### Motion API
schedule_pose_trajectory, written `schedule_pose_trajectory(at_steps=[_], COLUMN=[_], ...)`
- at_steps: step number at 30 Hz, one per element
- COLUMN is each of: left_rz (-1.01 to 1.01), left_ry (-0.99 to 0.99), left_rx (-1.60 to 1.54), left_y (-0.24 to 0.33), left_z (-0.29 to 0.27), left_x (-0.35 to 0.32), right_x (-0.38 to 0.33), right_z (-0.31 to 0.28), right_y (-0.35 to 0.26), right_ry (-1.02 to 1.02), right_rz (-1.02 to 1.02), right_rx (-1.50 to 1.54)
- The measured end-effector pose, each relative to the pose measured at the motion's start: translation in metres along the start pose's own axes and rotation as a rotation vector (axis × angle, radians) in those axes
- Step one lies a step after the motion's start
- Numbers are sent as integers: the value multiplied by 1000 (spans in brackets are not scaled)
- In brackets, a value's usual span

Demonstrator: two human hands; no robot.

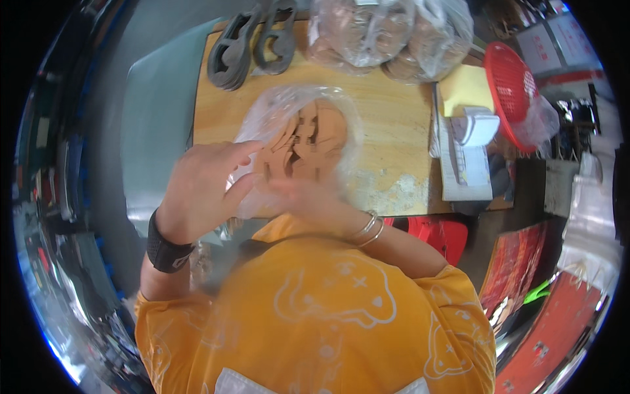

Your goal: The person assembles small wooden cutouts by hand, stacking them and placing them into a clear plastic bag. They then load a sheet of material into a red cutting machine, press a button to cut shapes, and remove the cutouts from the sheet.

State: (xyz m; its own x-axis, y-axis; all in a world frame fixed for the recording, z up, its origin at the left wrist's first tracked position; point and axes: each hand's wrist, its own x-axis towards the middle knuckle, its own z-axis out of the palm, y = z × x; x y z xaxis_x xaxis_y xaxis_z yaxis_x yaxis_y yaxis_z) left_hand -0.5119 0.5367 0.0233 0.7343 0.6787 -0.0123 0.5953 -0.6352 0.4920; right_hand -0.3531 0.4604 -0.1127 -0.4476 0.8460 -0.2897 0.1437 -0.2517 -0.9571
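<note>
A clear plastic bag [357, 134] lies on the wooden table, with several tan, flat cut pieces [326, 125] with notched edges in it. At the bag's near left edge is my left hand [209, 178], thumb and fingers apart with nothing seen between them. A black band circles that wrist. My right hand [303, 198] is over the near edge of the bag, in front of the tan pieces. Motion smears its fingers, so whether they hold anything is hidden. Two bangles [371, 228] are on the right wrist.
Stacked dark grey cut-out pieces [231, 56] lie at the table's [397, 118] far left. Filled plastic bags [394, 33] stand at the back. A red basket [512, 88], yellow paper [464, 92] and a white pad [466, 174] are at the right. Something red [440, 238] sits below the near edge.
</note>
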Motion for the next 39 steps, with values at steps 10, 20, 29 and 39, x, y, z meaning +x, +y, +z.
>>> schedule_pose_trajectory(at_steps=[10,20,29,39], left_rz=[413,430,-601,-512], left_ry=[-196,-539,46,-20], left_rx=[-444,-398,-118,-151], left_y=[106,145,-127,-185], left_z=[71,224,189,172], left_x=[47,105,77,86], right_x=[-148,-457,-430,-297], right_z=[-26,37,-6,-41], right_y=[15,89,116,65], right_ry=[657,1930,1664,1324], right_rz=[-38,44,-37,-84], right_rx=[-189,337,431,205])
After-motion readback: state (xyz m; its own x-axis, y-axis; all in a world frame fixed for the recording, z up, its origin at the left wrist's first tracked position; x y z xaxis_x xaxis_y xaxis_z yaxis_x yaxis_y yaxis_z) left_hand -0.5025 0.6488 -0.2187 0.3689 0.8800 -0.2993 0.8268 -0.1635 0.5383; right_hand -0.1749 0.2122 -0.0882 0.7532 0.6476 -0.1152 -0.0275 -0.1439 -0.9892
